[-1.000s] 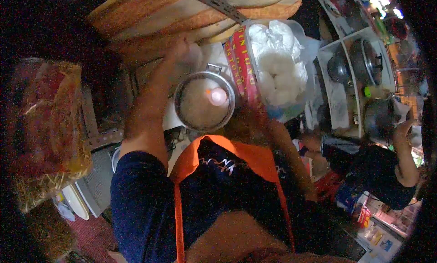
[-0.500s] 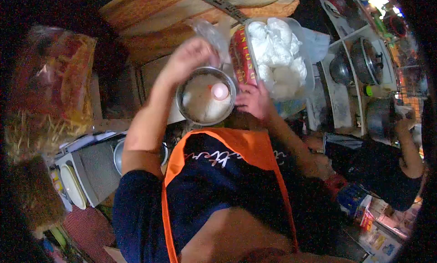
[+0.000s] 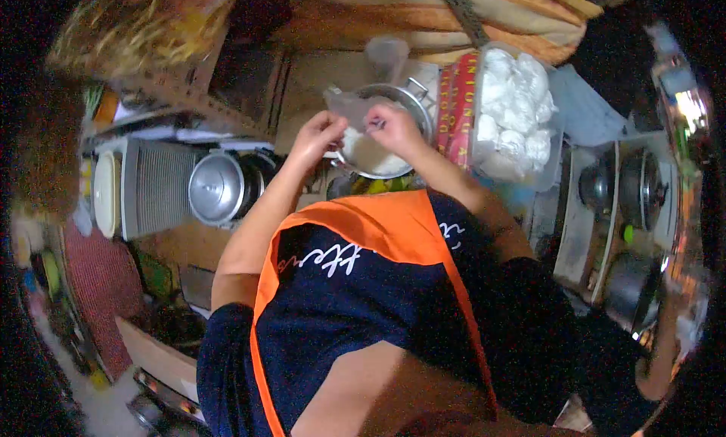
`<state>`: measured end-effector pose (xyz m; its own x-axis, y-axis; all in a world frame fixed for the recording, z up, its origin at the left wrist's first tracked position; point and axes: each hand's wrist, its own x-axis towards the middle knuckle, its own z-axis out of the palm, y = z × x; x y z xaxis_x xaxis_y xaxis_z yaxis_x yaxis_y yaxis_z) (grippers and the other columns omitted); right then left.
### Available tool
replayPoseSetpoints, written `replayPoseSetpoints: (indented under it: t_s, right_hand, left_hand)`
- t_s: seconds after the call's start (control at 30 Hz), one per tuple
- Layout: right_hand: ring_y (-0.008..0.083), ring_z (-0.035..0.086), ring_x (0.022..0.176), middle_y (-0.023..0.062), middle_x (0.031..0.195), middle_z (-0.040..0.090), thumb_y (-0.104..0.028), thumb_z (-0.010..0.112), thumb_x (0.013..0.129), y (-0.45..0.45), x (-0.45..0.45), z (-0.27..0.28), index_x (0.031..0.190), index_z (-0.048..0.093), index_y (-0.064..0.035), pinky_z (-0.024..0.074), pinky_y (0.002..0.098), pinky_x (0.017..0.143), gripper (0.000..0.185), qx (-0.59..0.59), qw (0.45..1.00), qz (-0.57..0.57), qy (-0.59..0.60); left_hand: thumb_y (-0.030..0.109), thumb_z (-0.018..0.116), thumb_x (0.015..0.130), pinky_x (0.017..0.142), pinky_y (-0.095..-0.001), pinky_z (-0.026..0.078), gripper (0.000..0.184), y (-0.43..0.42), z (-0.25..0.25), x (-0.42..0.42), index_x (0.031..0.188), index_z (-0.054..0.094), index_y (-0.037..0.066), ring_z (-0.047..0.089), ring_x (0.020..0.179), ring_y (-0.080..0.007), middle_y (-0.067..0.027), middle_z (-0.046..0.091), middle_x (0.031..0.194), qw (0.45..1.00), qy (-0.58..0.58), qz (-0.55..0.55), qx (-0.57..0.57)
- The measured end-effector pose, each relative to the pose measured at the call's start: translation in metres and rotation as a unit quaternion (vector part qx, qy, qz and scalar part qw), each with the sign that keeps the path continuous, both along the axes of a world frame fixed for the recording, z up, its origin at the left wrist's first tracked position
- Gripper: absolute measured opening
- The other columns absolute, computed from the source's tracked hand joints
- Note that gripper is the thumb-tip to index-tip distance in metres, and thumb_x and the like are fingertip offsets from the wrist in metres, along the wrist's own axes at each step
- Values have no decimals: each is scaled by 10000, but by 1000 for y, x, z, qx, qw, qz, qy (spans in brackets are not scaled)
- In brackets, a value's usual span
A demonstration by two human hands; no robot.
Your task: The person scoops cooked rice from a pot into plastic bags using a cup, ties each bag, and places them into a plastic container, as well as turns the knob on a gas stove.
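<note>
**Bag in hand over a pot, with a tub of bundles alongside**

The table (image 3: 308, 74) carries the work. On it, to the right, stands a clear tub (image 3: 556, 151) crowded with white bundles (image 3: 518, 108), and a red panel (image 3: 458, 108) with yellow lettering lies along its near-left side. Just beside that is a metal pot (image 3: 428, 119), its pale contents (image 3: 389, 163) partly showing below the hands.

The left hand (image 3: 321, 138) is closed, its fingertips pinching a thin clear bag (image 3: 349, 104) above the pot. The right hand (image 3: 399, 131) is curled closed opposite and seems to grip the bag's other side.

Judging by this, the bundles in the tub look finished, while the bag between the hands is not. The pot is not emptied. Whether the bag holds anything, or whether the bundles match the pot's contents, cannot be told.
</note>
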<state>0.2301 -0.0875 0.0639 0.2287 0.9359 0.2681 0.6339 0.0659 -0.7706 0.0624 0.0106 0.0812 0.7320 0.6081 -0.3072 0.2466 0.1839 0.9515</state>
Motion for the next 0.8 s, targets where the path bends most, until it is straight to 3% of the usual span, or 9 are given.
replayPoseSetpoints:
  t_s: [0.07, 0.1, 0.27, 0.4, 0.53, 0.57, 0.67, 0.73, 0.8]
  right_hand:
    - [253, 540, 670, 115, 740, 548, -120, 614, 602, 4, -28, 7, 727, 516, -58, 421, 322, 592, 171, 28, 999, 14, -27]
    - [258, 542, 673, 119, 739, 551, -129, 621, 596, 6, -36, 1, 725, 514, -54, 422, 324, 591, 183, -3, 1000, 13, 19]
    - [124, 504, 661, 42, 705, 535, -79, 666, 590, -7, -31, -26, 764, 495, -30, 420, 256, 600, 249, -77, 982, 3, 172]
    - [111, 481, 767, 49, 882, 514, -17, 606, 615, -22, -7, -23, 980, 444, -45, 397, 226, 688, 399, -151, 929, 244, 234]
    - [126, 501, 768, 35, 902, 518, -90, 549, 685, -8, -3, -11, 1032, 422, -61, 406, 242, 698, 371, -149, 896, 44, 417]
    - [122, 523, 716, 33, 849, 538, -113, 567, 689, -9, -13, 3, 1025, 429, -62, 426, 245, 655, 367, -182, 967, 69, 168]
    - [205, 548, 698, 79, 904, 526, -233, 566, 720, 1, -16, -41, 1039, 410, -60, 445, 267, 589, 395, -182, 961, 210, -11]
    - [96, 526, 670, 48, 778, 550, -157, 581, 713, 6, -26, -31, 923, 475, -53, 427, 217, 584, 258, -266, 943, 135, 145]
    - [81, 516, 638, 28, 686, 540, -142, 560, 737, -1, -31, -14, 803, 498, -52, 411, 204, 534, 128, -193, 797, 11, 573]
  left_hand:
    - [336, 595, 709, 557, -246, 415, 451, -7, -7, 4, 1001, 452, 23, 507, 699, -135, -59, 517, 799, 994, 29, 79, 74]
    - [276, 548, 752, 594, -281, 409, 238, -9, 4, 5, 872, 507, 74, 501, 689, -126, -14, 520, 732, 994, 40, 101, 2]
    - [194, 570, 748, 488, -248, 407, 174, 4, -9, -20, 771, 466, 57, 454, 566, -125, -34, 497, 718, 927, -111, 295, -202]
    - [175, 610, 719, 368, -185, 297, 238, -6, 4, -19, 628, 406, 92, 360, 448, -70, 13, 435, 582, 936, -79, 323, -121]
    - [178, 620, 708, 360, -199, 271, 274, -16, 7, -6, 603, 379, 100, 336, 405, -66, 21, 398, 520, 967, -57, 249, -2]
    - [176, 622, 705, 360, -203, 268, 287, -19, 10, -3, 593, 367, 104, 325, 390, -64, 24, 383, 502, 972, -36, 227, 38]
    - [182, 621, 705, 356, -211, 277, 296, -21, 0, 4, 594, 357, 109, 322, 382, -70, 25, 372, 495, 975, -79, 202, -55]
    - [186, 622, 705, 354, -213, 280, 295, -21, -7, 3, 603, 355, 111, 322, 378, -74, 21, 375, 496, 974, -74, 205, -63]
    - [190, 623, 705, 352, -215, 283, 295, -24, -6, 0, 611, 354, 113, 321, 374, -78, 17, 377, 498, 972, -68, 214, -71]
